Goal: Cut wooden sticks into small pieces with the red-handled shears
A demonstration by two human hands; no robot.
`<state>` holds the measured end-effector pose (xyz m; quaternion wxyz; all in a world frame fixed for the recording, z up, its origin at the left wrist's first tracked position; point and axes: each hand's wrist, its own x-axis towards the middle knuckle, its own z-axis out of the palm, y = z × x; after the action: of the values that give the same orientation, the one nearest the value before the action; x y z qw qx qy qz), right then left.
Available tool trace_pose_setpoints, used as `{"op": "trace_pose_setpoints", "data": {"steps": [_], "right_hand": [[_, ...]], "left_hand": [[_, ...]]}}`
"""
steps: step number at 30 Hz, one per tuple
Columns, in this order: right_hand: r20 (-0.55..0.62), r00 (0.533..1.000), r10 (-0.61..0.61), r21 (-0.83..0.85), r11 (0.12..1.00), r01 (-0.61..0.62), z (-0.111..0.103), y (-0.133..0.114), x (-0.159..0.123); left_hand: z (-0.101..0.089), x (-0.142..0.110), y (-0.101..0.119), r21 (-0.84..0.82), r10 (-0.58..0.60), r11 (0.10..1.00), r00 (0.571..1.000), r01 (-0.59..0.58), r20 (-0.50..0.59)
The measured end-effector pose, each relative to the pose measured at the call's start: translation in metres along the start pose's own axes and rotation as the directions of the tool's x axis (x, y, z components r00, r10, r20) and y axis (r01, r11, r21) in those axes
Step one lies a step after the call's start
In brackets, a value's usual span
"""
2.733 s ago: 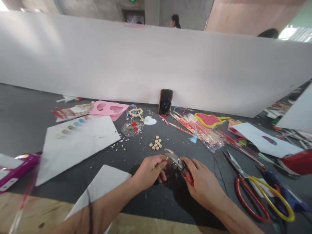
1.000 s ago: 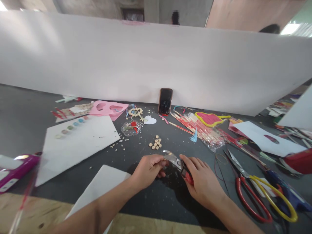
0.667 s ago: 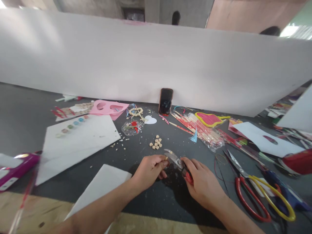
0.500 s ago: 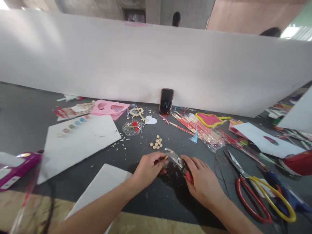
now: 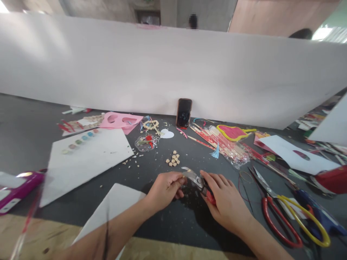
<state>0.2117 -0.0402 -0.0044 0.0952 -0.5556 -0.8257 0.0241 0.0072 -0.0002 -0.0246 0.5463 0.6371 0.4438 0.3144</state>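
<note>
well inside tabletop's edge (image 5: 168, 237), hands (image 5: 166, 190) (image 5: 226, 198) flank pruner blades (image 5: 193, 176)

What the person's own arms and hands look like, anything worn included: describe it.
The left hand and right hand are ungloved; no rings show on the visible fingers. The left forearm and right forearm are bare: no sleeve, watch or bracelet in view. A blurred dark strand shows across the left forearm.

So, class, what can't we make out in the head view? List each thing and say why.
All in the head view:
- What the left hand pinches: too small, mostly covered by that hand.
- Grips of the red-handled cutters: mostly hidden by the right hand.
- Purple object: cut off by the left edge.
- Phone screen: too dark and small to read.
</note>
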Motion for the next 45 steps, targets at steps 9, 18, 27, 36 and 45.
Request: {"op": "trace_pose_setpoints", "data": {"steps": [9,18,27,36,45], "right_hand": [[-0.005,0.999,-0.047,0.03,0.998,0.047,-0.002,0.004,0.0],[0.045,0.994,-0.095,0.076,0.993,0.091,-0.005,0.008,0.0],[0.014,0.998,-0.058,0.076,0.996,0.057,0.0,0.007,0.001],[0.022,1.0,-0.008,0.053,0.999,0.006,0.005,0.003,-0.002],[0.132,0.991,0.008,0.183,0.983,-0.032,-0.007,0.0,-0.003]], "left_hand": [[-0.004,0.003,-0.001,-0.291,-0.041,0.953,0.986,0.086,0.16],[-0.004,0.004,-0.002,-0.374,-0.029,0.921,0.974,0.113,0.224],[-0.006,0.004,-0.002,-0.359,-0.008,0.929,0.975,0.089,0.221],[-0.001,0.004,0.001,-0.289,-0.05,0.952,0.981,0.103,0.186],[-0.003,0.002,0.001,0.044,0.115,0.992,0.992,-0.117,0.048]]}}
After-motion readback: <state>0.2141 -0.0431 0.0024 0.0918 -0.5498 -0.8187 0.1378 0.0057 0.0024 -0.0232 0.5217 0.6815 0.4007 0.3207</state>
